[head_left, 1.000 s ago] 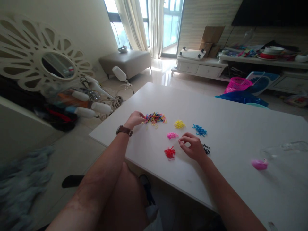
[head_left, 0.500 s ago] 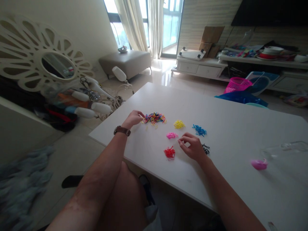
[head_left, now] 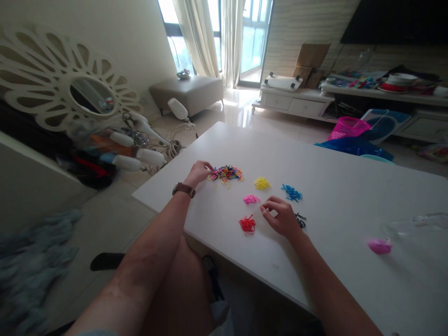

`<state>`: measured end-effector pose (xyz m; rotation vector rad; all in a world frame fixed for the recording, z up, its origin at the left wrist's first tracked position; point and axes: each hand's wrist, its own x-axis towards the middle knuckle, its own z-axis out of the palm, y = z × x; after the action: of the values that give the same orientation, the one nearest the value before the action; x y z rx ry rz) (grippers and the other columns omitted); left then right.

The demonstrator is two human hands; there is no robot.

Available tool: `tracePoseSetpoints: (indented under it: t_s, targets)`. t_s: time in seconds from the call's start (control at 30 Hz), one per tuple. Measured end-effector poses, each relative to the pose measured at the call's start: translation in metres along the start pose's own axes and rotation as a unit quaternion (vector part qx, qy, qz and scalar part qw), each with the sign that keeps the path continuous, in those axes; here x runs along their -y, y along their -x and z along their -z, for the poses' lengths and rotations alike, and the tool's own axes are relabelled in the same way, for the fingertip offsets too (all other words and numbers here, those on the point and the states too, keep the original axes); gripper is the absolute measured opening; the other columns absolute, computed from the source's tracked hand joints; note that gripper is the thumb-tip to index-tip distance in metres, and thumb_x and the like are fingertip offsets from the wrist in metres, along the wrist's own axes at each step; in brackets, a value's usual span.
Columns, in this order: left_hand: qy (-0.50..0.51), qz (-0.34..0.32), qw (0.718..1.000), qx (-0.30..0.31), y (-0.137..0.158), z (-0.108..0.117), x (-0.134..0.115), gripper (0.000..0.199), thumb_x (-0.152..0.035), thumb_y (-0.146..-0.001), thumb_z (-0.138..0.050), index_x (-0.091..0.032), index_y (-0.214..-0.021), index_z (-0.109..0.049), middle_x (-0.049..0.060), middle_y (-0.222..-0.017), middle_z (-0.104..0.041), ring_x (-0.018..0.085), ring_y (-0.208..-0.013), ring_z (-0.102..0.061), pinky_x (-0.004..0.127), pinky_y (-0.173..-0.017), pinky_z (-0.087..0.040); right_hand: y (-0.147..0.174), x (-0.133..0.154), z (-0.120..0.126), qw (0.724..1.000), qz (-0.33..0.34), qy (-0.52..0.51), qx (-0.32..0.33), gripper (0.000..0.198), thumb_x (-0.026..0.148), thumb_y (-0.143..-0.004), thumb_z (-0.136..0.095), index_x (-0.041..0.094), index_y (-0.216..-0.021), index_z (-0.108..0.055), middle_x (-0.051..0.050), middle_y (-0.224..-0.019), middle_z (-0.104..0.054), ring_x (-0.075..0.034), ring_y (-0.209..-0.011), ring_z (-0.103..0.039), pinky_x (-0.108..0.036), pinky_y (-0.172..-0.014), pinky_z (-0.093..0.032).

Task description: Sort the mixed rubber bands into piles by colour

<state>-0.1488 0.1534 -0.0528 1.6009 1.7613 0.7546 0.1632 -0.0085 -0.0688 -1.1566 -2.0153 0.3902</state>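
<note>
My left hand (head_left: 199,172), with a brown-strapped watch on the wrist, reaches to the left edge of a mixed-colour pile of small rubber bands (head_left: 228,173). Its fingers are pinched at the pile; whatever is between them is too small to make out. Over the table, my right hand (head_left: 279,215) is closed in a pinch, its fingertips showing nothing I can name. Around it lie a pink heap (head_left: 251,199), a yellow heap (head_left: 262,183), a red heap (head_left: 247,224) and a blue heap (head_left: 291,192) of bands. Black bands (head_left: 300,220) are partly hidden behind that hand.
The white table (head_left: 336,205) carries a pink object (head_left: 380,245) and a clear container (head_left: 416,224) at the right. White lamp pieces (head_left: 150,156) lie on the floor to the left. Beyond the far edge stands a pink basket (head_left: 350,128).
The whole view has shifted slightly. My left hand stays at the mixed pile, its fingertips slightly further onto the edge. My right hand keeps its pinch in nearly the same place.
</note>
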Motion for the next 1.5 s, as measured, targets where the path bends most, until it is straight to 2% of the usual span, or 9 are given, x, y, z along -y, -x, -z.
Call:
tracePoseSetpoints:
  t_s: [0.1,0.2,0.27,0.37,0.43,0.7,0.87,1.2,1.5]
  targets:
    - [-0.022,-0.039,0.999,0.007,0.002,0.001,-0.009,0.016,-0.026,-0.063,-0.076,-0.014,-0.072,-0.075,-0.003,-0.052,-0.050,0.011,-0.053,-0.041,0.025,-0.053,-0.029,0.000,0.001,0.000,1.000,0.002,0.001,0.000,0.019,0.021,-0.090,-0.057,0.021,-0.073,-0.065,-0.003,-0.073,-0.059,-0.016,-0.067,-0.057,-0.030,-0.065,-0.044]
    - [-0.010,-0.072,0.996,0.048,0.014,-0.009,-0.025,0.020,-0.029,-0.069,-0.071,-0.012,-0.078,-0.076,-0.003,-0.051,-0.049,0.010,-0.050,-0.038,0.025,-0.051,-0.027,-0.001,0.003,0.000,1.000,-0.002,0.002,-0.007,0.015,0.020,-0.091,-0.057,0.021,-0.080,-0.067,-0.003,-0.076,-0.060,-0.017,-0.071,-0.059,-0.030,-0.067,-0.046]
    - [0.008,-0.101,0.990,0.101,0.028,-0.021,-0.038,0.021,-0.030,-0.072,-0.069,-0.012,-0.078,-0.075,-0.003,-0.053,-0.049,0.009,-0.050,-0.037,0.025,-0.051,-0.026,-0.001,0.003,0.000,1.000,-0.011,-0.006,-0.024,0.012,0.020,-0.092,-0.057,0.022,-0.088,-0.068,-0.003,-0.078,-0.062,-0.017,-0.073,-0.060,-0.030,-0.068,-0.048]
    - [0.045,-0.167,0.961,0.214,0.052,-0.043,-0.059,0.021,-0.032,-0.074,-0.068,-0.013,-0.076,-0.075,-0.002,-0.056,-0.048,0.009,-0.052,-0.037,0.025,-0.051,-0.026,-0.003,0.003,-0.002,0.997,-0.036,-0.030,-0.062,0.012,0.022,-0.092,-0.058,0.022,-0.098,-0.068,-0.003,-0.081,-0.065,-0.017,-0.074,-0.063,-0.031,-0.072,-0.051]
    - [0.048,-0.197,0.946,0.254,0.064,-0.054,-0.069,0.022,-0.033,-0.074,-0.069,-0.013,-0.076,-0.076,-0.003,-0.055,-0.045,0.009,-0.052,-0.036,0.025,-0.051,-0.026,-0.004,0.003,-0.003,0.994,-0.059,-0.049,-0.077,0.013,0.024,-0.091,-0.062,0.022,-0.103,-0.067,-0.003,-0.084,-0.068,-0.017,-0.074,-0.065,-0.032,-0.074,-0.053]
    - [0.053,-0.217,0.921,0.320,0.075,-0.077,-0.078,0.024,-0.035,-0.075,-0.066,-0.014,-0.079,-0.077,-0.004,-0.053,-0.040,0.010,-0.051,-0.035,0.025,-0.049,-0.024,-0.006,-0.002,-0.006,0.990,-0.107,-0.068,-0.066,0.012,0.026,-0.091,-0.064,0.020,-0.100,-0.070,-0.005,-0.091,-0.072,-0.018,-0.076,-0.068,-0.032,-0.075,-0.055]
    - [0.035,-0.224,0.911,0.344,0.076,-0.080,-0.079,0.024,-0.030,-0.076,-0.063,-0.012,-0.084,-0.076,-0.004,-0.056,-0.043,0.009,-0.053,-0.037,0.023,-0.050,-0.025,-0.006,-0.003,-0.006,0.990,-0.116,-0.055,-0.061,0.012,0.026,-0.092,-0.061,0.020,-0.090,-0.071,-0.005,-0.085,-0.072,-0.018,-0.077,-0.066,-0.031,-0.074,-0.053]
    - [0.000,-0.268,0.895,0.357,0.076,-0.079,-0.078,0.025,-0.032,-0.079,-0.063,-0.012,-0.088,-0.076,-0.005,-0.060,-0.044,0.009,-0.055,-0.037,0.024,-0.052,-0.025,-0.004,-0.007,-0.006,0.985,-0.146,-0.057,-0.072,0.011,0.027,-0.090,-0.062,0.020,-0.087,-0.070,-0.005,-0.083,-0.072,-0.019,-0.074,-0.065,-0.031,-0.072,-0.051]
    - [-0.045,-0.292,0.906,0.303,0.084,-0.071,-0.088,0.020,-0.019,-0.081,-0.055,-0.013,-0.085,-0.073,-0.004,-0.059,-0.044,0.010,-0.057,-0.039,0.024,-0.054,-0.027,-0.005,-0.007,-0.007,0.981,-0.166,-0.078,-0.069,0.013,0.029,-0.089,-0.062,0.019,-0.084,-0.069,-0.004,-0.079,-0.071,-0.018,-0.073,-0.064,-0.031,-0.072,-0.050]
